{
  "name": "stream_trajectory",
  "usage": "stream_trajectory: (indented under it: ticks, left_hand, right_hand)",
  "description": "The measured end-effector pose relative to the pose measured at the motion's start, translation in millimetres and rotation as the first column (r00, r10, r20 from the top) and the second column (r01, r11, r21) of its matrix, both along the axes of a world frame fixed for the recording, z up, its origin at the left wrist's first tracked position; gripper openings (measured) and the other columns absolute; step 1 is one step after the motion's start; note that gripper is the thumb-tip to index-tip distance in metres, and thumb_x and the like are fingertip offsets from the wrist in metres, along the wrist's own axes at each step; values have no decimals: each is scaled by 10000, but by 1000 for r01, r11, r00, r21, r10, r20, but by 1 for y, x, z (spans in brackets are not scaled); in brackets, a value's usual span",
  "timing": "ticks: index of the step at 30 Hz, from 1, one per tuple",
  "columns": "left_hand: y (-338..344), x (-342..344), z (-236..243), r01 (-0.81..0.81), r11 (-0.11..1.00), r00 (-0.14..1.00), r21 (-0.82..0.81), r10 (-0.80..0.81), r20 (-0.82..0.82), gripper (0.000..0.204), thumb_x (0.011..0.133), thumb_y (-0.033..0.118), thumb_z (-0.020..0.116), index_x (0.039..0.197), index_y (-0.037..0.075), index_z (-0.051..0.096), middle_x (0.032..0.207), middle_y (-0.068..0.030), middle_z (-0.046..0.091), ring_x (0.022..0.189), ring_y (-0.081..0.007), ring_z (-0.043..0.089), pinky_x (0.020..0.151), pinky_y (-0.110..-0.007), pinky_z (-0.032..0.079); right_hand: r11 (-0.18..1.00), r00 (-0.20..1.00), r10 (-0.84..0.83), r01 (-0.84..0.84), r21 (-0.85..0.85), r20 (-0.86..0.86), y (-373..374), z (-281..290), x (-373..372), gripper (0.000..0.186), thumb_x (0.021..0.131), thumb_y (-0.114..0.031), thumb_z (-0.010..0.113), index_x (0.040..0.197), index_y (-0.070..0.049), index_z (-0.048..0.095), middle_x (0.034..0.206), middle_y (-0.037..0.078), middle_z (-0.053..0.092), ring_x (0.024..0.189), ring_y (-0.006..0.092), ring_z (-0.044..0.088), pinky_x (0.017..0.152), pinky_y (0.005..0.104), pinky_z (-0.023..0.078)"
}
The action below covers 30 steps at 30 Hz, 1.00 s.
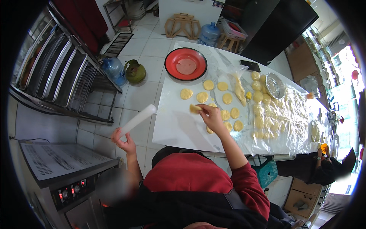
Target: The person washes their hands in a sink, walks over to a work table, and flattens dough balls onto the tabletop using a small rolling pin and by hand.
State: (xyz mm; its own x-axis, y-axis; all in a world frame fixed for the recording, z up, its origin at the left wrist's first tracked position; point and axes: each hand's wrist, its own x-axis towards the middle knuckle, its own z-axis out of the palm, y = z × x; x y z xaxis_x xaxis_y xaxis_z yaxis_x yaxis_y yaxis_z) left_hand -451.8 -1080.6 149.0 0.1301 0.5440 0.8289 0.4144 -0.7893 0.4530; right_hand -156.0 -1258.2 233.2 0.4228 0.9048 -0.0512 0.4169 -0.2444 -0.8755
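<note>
My left hand (124, 140) grips a white rolling pin (138, 120), held out over the floor just left of the table's edge. My right hand (211, 116) pinches a piece of pale yellow dough (195, 108) above the white marble-patterned tabletop (175, 131). Flat dough rounds (202, 97) lie around it, some partly hidden under my fingers. A red dish with a black rim (196, 61) holds a thin pink layer at the back. Further right are a bag of dough (239, 89), dough balls (256, 86), a foil pan (274, 86) and plastic-covered dough pieces (278, 122).
At the left stand a tray rack (68, 80) and a metal appliance (53, 160), with water jugs (113, 72) on the floor. A dark phone-like slab (249, 65) lies on the table's back edge. A teal stool (267, 171) and another person (316, 168) are at the right.
</note>
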Motion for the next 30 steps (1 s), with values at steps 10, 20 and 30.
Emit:
stream_trajectory:
  ticks: [10,20,30]
  left_hand:
    - [-1,11,-3,-112,980,986,-164,129,101,319,734,15,602,1016,39,456,1012,-110,507,980,-272,427,833,-381,345]
    - [12,53,-6,-66,981,983,-184,96,156,310,726,-7,598,1000,41,461,1021,-107,496,985,-268,417,837,-384,341]
    - [6,59,-5,-70,975,987,-211,98,126,308,733,16,610,1002,38,461,1018,-104,499,980,-262,422,834,-378,350]
  right_hand:
    - [996,730,68,-8,-92,680,-16,-56,-13,743,781,-503,468,1307,-32,240,1352,106,274,1253,200,258,1027,510,-8]
    - [956,712,285,-166,-241,641,-3,-74,13,698,808,-455,469,1299,-14,241,1335,138,290,1267,225,214,1027,487,85]
    - [987,815,21,76,-143,580,-22,-82,73,640,861,-343,423,1309,25,152,1174,219,455,1166,349,354,1026,412,175]
